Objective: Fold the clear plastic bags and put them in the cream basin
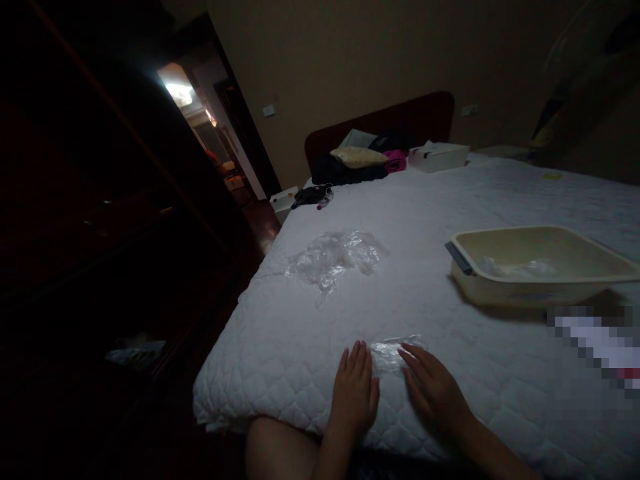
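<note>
Both my hands lie flat on a white quilted mattress [280, 360] near its front edge. My left hand [354, 393] has its fingers stretched out, touching the left side of a small clear plastic bag [389, 353]. My right hand [431, 390] rests open on the bag's right side, fingers pointing up-left. The bag lies flattened between the two hands. A crumpled heap of clear plastic bags [336, 257] lies farther up the mattress, apart from my hands.
A cream plastic basin [540, 283] with a dark handle stands at the right, holding some clear plastic. Clothes, a pillow [358, 157] and a white box [440, 157] sit by the dark headboard. The mattress drops off to a dark floor at left. A lit doorway [200, 120] is beyond.
</note>
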`<action>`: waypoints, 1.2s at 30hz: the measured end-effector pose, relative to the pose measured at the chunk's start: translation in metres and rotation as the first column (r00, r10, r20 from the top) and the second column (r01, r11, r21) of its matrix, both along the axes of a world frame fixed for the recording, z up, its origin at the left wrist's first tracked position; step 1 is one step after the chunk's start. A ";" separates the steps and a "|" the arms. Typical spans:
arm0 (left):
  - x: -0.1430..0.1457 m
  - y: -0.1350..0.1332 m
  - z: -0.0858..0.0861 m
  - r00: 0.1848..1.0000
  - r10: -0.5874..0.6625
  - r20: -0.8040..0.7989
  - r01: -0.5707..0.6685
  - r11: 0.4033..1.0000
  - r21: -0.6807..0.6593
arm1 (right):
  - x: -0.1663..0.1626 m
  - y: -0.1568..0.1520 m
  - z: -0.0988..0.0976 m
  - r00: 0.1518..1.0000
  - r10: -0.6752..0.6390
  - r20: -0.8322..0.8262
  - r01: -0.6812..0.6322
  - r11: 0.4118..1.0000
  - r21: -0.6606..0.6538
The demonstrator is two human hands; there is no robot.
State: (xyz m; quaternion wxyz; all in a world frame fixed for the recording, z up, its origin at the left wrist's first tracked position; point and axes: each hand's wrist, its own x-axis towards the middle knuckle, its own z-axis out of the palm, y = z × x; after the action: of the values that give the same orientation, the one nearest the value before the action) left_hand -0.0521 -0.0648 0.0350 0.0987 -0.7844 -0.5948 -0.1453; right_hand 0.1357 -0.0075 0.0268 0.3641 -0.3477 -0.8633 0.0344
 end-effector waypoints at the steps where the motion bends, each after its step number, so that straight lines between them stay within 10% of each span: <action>1: 0.002 0.000 -0.001 1.000 0.007 -0.007 -0.007 1.000 0.005 | -0.003 0.000 0.002 0.999 0.033 0.019 -0.033 0.999 0.020; 14: 0.001 0.000 -0.005 0.997 -0.033 -0.063 0.032 0.999 -0.011 | 0.022 0.031 -0.004 0.879 0.331 0.343 -0.286 0.942 -0.176; 28: 0.005 -0.002 -0.009 0.995 0.017 -0.103 -0.010 0.998 0.060 | 0.046 0.042 -0.013 0.974 -0.130 0.184 0.099 0.981 0.166; 36: 0.032 0.000 -0.011 0.980 0.165 -0.115 -0.157 0.985 0.073 | 0.040 0.030 -0.008 0.955 0.142 0.259 -0.210 0.942 0.261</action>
State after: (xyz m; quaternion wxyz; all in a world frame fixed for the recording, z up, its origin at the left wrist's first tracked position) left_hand -0.0203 -0.0651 0.0242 0.1709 -0.7376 -0.6443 -0.1080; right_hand 0.1758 0.0227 0.0192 0.3003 -0.2141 -0.9242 -0.0996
